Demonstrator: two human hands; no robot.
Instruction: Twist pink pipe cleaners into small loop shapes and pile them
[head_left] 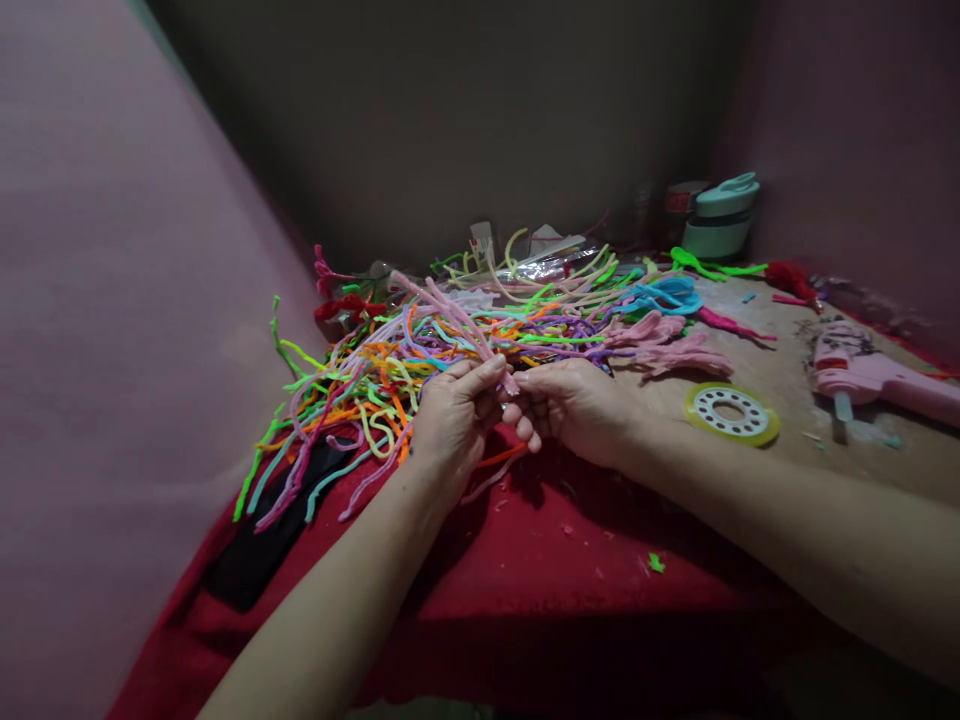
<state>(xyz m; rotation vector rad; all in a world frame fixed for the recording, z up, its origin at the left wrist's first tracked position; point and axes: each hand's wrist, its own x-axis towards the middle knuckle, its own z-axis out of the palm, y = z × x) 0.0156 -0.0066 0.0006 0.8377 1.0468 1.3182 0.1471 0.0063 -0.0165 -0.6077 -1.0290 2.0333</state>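
Note:
Pink pipe cleaners (469, 330) rise up and to the left from between my fingers, their lower ends close together. My left hand (461, 405) pinches them near those ends. My right hand (574, 405) meets the left one, its thumb and forefinger closed at the bottom tips of the same pipe cleaners. Right behind both hands lies a tangled heap of pipe cleaners (382, 375) in many colours. Several looped pink pipe-cleaner pieces (675, 350) rest to the right of the heap, with a looped blue piece (664, 297) behind them.
A pink glue gun (862, 370) lies at the right, near a yellow-rimmed tape roll (731, 413). A mint-green container (720, 220) stands at the back right. Red cloth (540, 560) covers the front, with a black item (262, 530) at the left and a green scrap (656, 563).

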